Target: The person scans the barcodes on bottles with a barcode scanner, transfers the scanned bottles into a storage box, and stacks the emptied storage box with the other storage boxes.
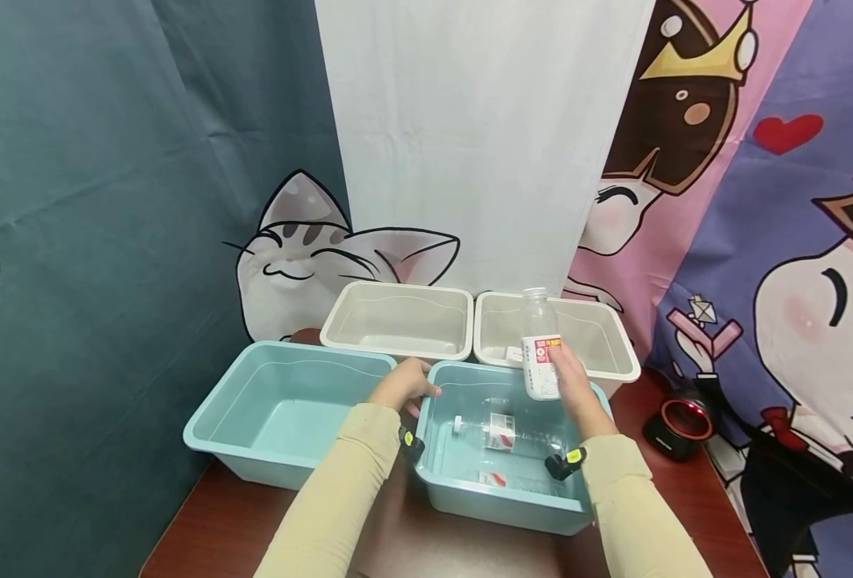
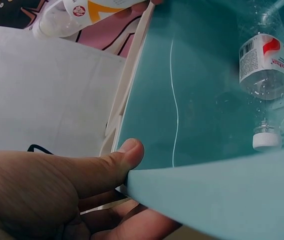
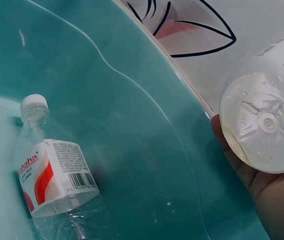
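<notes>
My right hand (image 1: 574, 389) holds a clear plastic bottle (image 1: 540, 365) with a white, red and yellow label, roughly upright above the right light-blue bin (image 1: 509, 510). In the right wrist view the round base of this bottle (image 3: 264, 122) faces the camera. At the bin's far left corner, my left hand (image 1: 406, 385) grips the rim, the thumb (image 2: 132, 152) over the edge and the fingers below it. Inside the bin lies a clear water bottle (image 1: 501, 431) with a white cap and red-and-white label. Nearer the front wall lies another clear bottle (image 1: 493, 479).
A second light-blue bin (image 1: 245, 461) stands to the left. Behind are two cream bins, the left one (image 1: 397, 291) and the right one (image 1: 624, 369), the latter with a small white piece inside. A black device (image 1: 675, 429) with a red-lit ring sits at right on the brown table (image 1: 209, 514).
</notes>
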`<act>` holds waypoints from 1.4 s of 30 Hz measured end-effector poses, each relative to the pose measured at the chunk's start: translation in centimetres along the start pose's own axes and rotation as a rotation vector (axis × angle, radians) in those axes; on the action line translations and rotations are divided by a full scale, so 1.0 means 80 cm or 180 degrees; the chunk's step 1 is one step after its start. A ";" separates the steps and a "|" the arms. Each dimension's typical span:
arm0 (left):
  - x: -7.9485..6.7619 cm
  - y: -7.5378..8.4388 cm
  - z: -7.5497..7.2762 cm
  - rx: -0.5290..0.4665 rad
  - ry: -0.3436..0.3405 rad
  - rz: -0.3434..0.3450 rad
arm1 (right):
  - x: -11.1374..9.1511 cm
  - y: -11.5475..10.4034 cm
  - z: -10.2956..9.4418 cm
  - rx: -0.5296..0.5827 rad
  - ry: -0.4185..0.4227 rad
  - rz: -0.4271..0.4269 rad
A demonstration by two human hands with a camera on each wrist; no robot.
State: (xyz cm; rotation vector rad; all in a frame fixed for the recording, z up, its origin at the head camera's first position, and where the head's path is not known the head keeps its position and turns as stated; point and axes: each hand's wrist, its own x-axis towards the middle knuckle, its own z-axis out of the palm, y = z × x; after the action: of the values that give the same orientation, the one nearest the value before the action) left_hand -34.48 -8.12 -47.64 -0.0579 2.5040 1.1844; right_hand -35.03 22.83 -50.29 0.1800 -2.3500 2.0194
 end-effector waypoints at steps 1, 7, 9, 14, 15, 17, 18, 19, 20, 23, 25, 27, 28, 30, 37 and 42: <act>0.000 0.000 0.000 0.0001 -0.0001 0.0003 | 0.000 0.000 0.000 0.0034 0.0016 -0.0008; -0.003 0.002 -0.001 -0.0049 -0.0023 -0.0013 | 0.002 -0.002 0.002 0.0247 0.0085 0.0002; -0.003 0.002 -0.001 -0.0056 -0.0029 -0.0010 | 0.002 -0.003 0.002 0.0247 0.0108 0.0070; -0.003 0.002 -0.001 -0.0058 -0.0061 -0.0017 | 0.004 -0.001 0.001 0.0187 0.0105 0.0196; -0.003 0.002 -0.001 -0.0057 -0.0066 -0.0015 | 0.005 -0.001 0.000 0.0170 0.0103 0.0206; -0.002 0.002 -0.001 -0.0045 -0.0067 -0.0008 | 0.005 0.000 -0.001 0.0156 0.0113 0.0227; -0.002 0.002 -0.001 -0.0042 -0.0069 -0.0008 | 0.005 0.000 -0.001 0.0153 0.0123 0.0227; -0.001 0.001 0.000 -0.0038 -0.0068 -0.0009 | 0.005 0.000 -0.002 0.0125 0.0133 0.0231; -0.001 0.001 0.000 -0.0030 -0.0064 -0.0003 | 0.005 -0.001 -0.002 0.0113 0.0145 0.0235; 0.001 0.001 0.000 -0.0037 -0.0063 -0.0022 | 0.004 -0.001 -0.003 -0.0031 0.0188 0.0270; 0.001 0.001 0.001 -0.0035 -0.0053 -0.0022 | 0.003 -0.002 -0.005 -0.0185 0.0197 0.0345; 0.001 0.001 0.001 -0.0034 -0.0041 -0.0028 | 0.003 -0.002 -0.006 -0.0283 0.0211 0.0418; 0.001 0.001 0.001 -0.0032 -0.0035 -0.0030 | 0.002 -0.002 -0.007 -0.0295 0.0206 0.0441; 0.001 0.002 0.002 -0.0030 -0.0022 -0.0037 | 0.000 -0.008 -0.007 -0.0303 0.0193 0.0495; 0.001 0.002 0.002 -0.0032 -0.0018 -0.0044 | 0.004 0.001 -0.004 -0.0070 0.0190 0.0183; -0.001 0.002 0.001 -0.0033 -0.0023 -0.0049 | 0.007 0.003 -0.001 0.0028 0.0265 0.0138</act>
State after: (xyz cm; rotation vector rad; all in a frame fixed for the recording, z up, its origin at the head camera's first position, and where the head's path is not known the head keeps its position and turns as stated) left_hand -34.46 -7.98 -47.53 -0.0753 2.4868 1.1894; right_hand -35.58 22.94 -50.47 0.0447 -2.3153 2.0146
